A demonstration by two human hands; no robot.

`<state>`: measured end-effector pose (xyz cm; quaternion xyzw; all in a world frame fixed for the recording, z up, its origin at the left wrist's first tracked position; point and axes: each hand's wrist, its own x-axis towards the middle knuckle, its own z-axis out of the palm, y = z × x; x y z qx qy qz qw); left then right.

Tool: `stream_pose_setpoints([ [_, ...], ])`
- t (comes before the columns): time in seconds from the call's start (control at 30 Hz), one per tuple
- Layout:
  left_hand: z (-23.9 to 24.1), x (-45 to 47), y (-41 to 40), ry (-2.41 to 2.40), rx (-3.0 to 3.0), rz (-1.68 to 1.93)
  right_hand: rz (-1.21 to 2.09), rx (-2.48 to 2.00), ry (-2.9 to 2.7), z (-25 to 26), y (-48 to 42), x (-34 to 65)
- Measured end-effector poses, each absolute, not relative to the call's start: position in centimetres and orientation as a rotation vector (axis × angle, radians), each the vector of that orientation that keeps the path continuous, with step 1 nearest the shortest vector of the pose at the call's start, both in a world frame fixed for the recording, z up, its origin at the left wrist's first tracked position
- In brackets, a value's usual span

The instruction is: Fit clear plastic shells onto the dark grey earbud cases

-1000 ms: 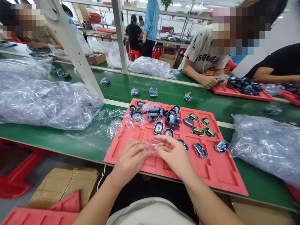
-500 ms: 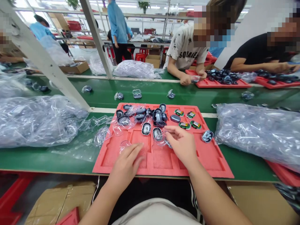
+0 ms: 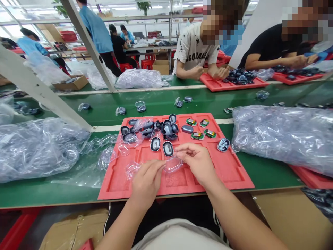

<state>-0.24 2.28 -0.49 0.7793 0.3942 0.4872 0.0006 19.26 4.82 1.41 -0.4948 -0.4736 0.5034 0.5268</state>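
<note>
Both my hands are over a red foam tray [image 3: 114, 185]. A clear plastic cover [image 3: 173, 164] spans the gap between them. At its left end my left hand [image 3: 147, 178] pinches it with closed fingertips. Thumb and fingers of my right hand [image 3: 199, 163] close on its right end, beside a dark oval shell [image 3: 168, 149]. Another open shell [image 3: 155, 144] lies just left of that one. More clear covers [image 3: 133, 169] rest on the tray by my left hand. A pile of dark shells [image 3: 168, 129] sits behind my fingers.
Several green circuit boards with batteries [image 3: 197, 135] and a part-filled shell [image 3: 223, 144] lie on the tray's right. Bulky plastic bags [image 3: 283, 139] flank it. Beyond, small cases [image 3: 141, 106] sit on a green belt [image 3: 104, 113]; co-workers [image 3: 194, 52] sit across. A slanted white post [image 3: 47, 83] stands left.
My left hand has moved in toward my right, and its fingers have closed on the clear cover. Across the belt, a co-worker's hands have moved apart. The view has shifted slightly.
</note>
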Motion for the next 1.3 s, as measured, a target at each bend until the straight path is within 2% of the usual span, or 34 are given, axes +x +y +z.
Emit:
stream_pose_setpoints([
  [0.13, -0.8, -0.3, 2.0, 1.080, 2.566, 1.500, 1.331, -1.131, -1.024, 1.7, 4.8, 19.7],
  [0.27, -0.8, -0.2, 1.7, 0.968, 2.650, 1.476, 1.607, -1.001, -0.889, 1.9, 5.4, 19.8],
  [0.4, -0.8, -0.1, 1.9, 1.164, 2.402, 1.419, 1.805, -0.949, -0.801, 1.4, 6.1, 19.6],
  [0.47, -0.8, 0.0, 2.2, 1.399, 2.182, 1.372, 1.672, -0.994, -0.807, 1.1, 5.8, 19.3],
  [0.63, -0.5, 0.4, 3.0, 1.672, 2.154, 1.460, 0.787, -1.222, -1.271, 0.6, 3.0, 17.7],
  [0.8, -0.1, 0.9, 2.7, 1.423, 2.160, 1.440, 0.832, -1.231, -1.346, -0.5, 1.7, 16.7],
  [1.1, 1.4, 2.8, 1.0, 0.860, 0.993, 1.421, 1.092, -0.885, -1.102, -0.7, 1.4, 15.8],
  [1.2, 1.5, 2.5, 0.4, 0.812, 0.776, 1.373, 0.963, -0.850, -1.247, 0.0, 1.1, 16.4],
  [1.3, 1.2, 1.5, 0.4, 0.888, 0.856, 1.347, 0.702, -0.902, -1.566, 0.6, 0.7, 17.5],
])
